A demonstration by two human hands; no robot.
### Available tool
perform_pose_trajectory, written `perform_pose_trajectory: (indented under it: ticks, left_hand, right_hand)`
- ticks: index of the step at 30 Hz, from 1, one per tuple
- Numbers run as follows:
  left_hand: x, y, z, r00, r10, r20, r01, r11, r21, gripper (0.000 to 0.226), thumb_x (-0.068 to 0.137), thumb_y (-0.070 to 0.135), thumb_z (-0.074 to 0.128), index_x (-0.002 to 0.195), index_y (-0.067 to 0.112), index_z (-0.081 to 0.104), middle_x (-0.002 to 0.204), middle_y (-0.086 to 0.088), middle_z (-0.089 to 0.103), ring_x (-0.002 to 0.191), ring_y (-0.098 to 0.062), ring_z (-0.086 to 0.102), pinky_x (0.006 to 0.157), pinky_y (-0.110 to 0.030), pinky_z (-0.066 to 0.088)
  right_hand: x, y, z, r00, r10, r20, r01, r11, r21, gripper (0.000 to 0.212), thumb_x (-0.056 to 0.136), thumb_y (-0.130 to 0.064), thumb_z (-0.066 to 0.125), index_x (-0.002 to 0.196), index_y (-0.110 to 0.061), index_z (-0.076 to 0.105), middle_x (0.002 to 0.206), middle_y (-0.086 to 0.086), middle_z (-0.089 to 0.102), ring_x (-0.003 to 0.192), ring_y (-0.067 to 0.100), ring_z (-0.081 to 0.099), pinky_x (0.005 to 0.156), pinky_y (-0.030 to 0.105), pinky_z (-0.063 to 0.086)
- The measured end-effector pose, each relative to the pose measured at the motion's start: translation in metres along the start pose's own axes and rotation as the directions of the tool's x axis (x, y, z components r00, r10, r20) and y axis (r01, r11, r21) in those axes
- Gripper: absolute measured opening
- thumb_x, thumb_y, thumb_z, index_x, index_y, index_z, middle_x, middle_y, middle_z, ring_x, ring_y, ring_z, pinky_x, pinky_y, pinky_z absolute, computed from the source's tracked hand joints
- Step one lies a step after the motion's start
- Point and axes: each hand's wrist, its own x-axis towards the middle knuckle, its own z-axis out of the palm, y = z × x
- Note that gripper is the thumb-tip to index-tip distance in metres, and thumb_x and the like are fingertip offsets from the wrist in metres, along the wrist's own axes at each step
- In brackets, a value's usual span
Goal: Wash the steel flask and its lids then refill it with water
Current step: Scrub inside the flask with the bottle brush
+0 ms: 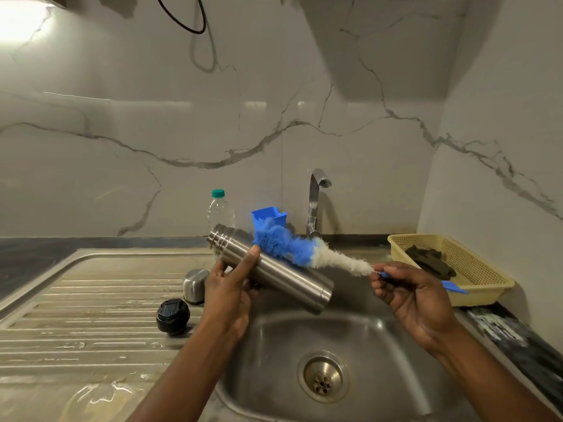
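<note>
Head: lids (173, 316) beside sink (380, 336), unobstructed.

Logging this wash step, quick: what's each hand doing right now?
Left hand: closed around the steel flask, tilted over the sink.
Right hand: closed on the bottle brush handle.

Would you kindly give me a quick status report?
Left hand holds steel flask over sink. Right hand holds bottle brush alongside it. Lids off. Nothing obstructing.

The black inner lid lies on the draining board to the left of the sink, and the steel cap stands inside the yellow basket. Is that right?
Not quite. In the head view the steel cap stands on the draining board, just behind the black inner lid. The yellow basket holds only a dark cloth.
</note>
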Motion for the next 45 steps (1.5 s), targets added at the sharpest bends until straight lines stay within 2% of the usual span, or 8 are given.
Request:
perform_pose_trajectory:
  ticks: [4, 10, 14, 20, 25, 34, 38, 45]
  left_hand:
    - [0.005, 0.010, -0.005, 0.994, 0.095, -0.053, -0.097, 0.995, -0.039, 0.069, 0.076, 0.017, 0.082, 0.140, 0.008, 0.059, 0.133, -0.020, 0.069, 0.113, -0.031, 0.074, 0.098, -0.048, 0.061]
    - [0.003, 0.002, -0.001, 0.996, 0.086, -0.022, -0.087, 0.996, -0.032, 0.061, 0.074, 0.015, 0.081, 0.131, 0.008, 0.060, 0.107, -0.010, 0.076, 0.096, -0.026, 0.078, 0.071, -0.036, 0.065]
    - [0.009, 0.011, -0.006, 0.988, 0.150, -0.037, -0.152, 0.987, -0.059, 0.066, 0.075, 0.018, 0.083, 0.136, 0.013, 0.060, 0.106, -0.007, 0.075, 0.107, -0.028, 0.076, 0.088, -0.044, 0.065]
    - [0.005, 0.006, -0.003, 0.990, 0.131, -0.045, -0.134, 0.989, -0.058, 0.076, 0.072, 0.020, 0.083, 0.143, 0.005, 0.057, 0.113, -0.009, 0.073, 0.118, -0.032, 0.071, 0.103, -0.050, 0.058]
    - [0.010, 0.017, -0.008, 0.983, 0.171, -0.064, -0.177, 0.979, -0.101, 0.075, 0.075, 0.020, 0.084, 0.144, 0.008, 0.057, 0.134, -0.018, 0.069, 0.119, -0.036, 0.071, 0.103, -0.058, 0.056]
    - [0.006, 0.020, -0.007, 0.984, 0.144, -0.099, -0.157, 0.978, -0.134, 0.073, 0.077, 0.021, 0.083, 0.144, 0.009, 0.057, 0.135, -0.018, 0.069, 0.115, -0.035, 0.073, 0.090, -0.052, 0.063]
    - [0.006, 0.027, -0.010, 0.987, 0.140, -0.075, -0.150, 0.975, -0.164, 0.070, 0.081, 0.025, 0.080, 0.145, 0.014, 0.054, 0.132, -0.015, 0.071, 0.115, -0.035, 0.074, 0.093, -0.055, 0.061]
    - [0.009, 0.031, -0.014, 0.974, 0.163, -0.160, -0.191, 0.966, -0.173, 0.061, 0.084, 0.022, 0.082, 0.140, 0.015, 0.059, 0.129, -0.012, 0.074, 0.112, -0.034, 0.075, 0.088, -0.054, 0.064]
  right_hand:
    - [0.002, -0.010, -0.015, 0.999, -0.017, -0.048, 0.018, 0.999, 0.026, 0.040, 0.093, 0.003, 0.045, 0.070, 0.000, 0.077, 0.068, 0.017, 0.066, 0.058, 0.022, 0.063, 0.053, 0.025, 0.057]
    - [0.004, 0.001, -0.004, 0.999, 0.035, 0.012, -0.036, 0.999, 0.038, 0.025, 0.081, -0.001, 0.053, 0.074, 0.004, 0.076, 0.069, 0.018, 0.067, 0.059, 0.023, 0.064, 0.053, 0.026, 0.058]
    - [0.006, -0.015, -0.022, 0.993, -0.055, -0.106, 0.063, 0.995, 0.072, 0.031, 0.074, 0.000, 0.049, 0.055, -0.004, 0.073, 0.061, 0.012, 0.068, 0.051, 0.020, 0.062, 0.047, 0.023, 0.052]
    - [0.007, -0.001, -0.016, 0.996, -0.042, -0.080, 0.046, 0.998, 0.041, 0.048, 0.090, 0.006, 0.040, 0.059, -0.004, 0.075, 0.063, 0.013, 0.066, 0.053, 0.020, 0.062, 0.049, 0.025, 0.054]
    - [0.008, -0.020, -0.031, 0.973, -0.090, -0.211, 0.113, 0.989, 0.099, 0.029, 0.066, -0.003, 0.047, 0.047, -0.010, 0.068, 0.058, 0.009, 0.067, 0.048, 0.021, 0.060, 0.043, 0.023, 0.048]
    - [0.006, -0.015, -0.025, 0.978, -0.091, -0.190, 0.100, 0.994, 0.037, 0.030, 0.066, -0.004, 0.047, 0.046, -0.009, 0.068, 0.056, 0.009, 0.066, 0.046, 0.018, 0.058, 0.042, 0.022, 0.046]
    - [0.007, -0.010, -0.030, 0.985, -0.118, -0.125, 0.100, 0.985, -0.143, 0.031, 0.071, -0.001, 0.045, 0.048, -0.004, 0.067, 0.054, 0.016, 0.059, 0.044, 0.022, 0.051, 0.039, 0.024, 0.041]
    - [0.007, -0.031, -0.043, 0.962, -0.176, -0.208, 0.193, 0.979, 0.065, 0.041, 0.072, 0.006, 0.041, 0.041, -0.011, 0.063, 0.053, 0.008, 0.063, 0.043, 0.019, 0.056, 0.040, 0.021, 0.043]
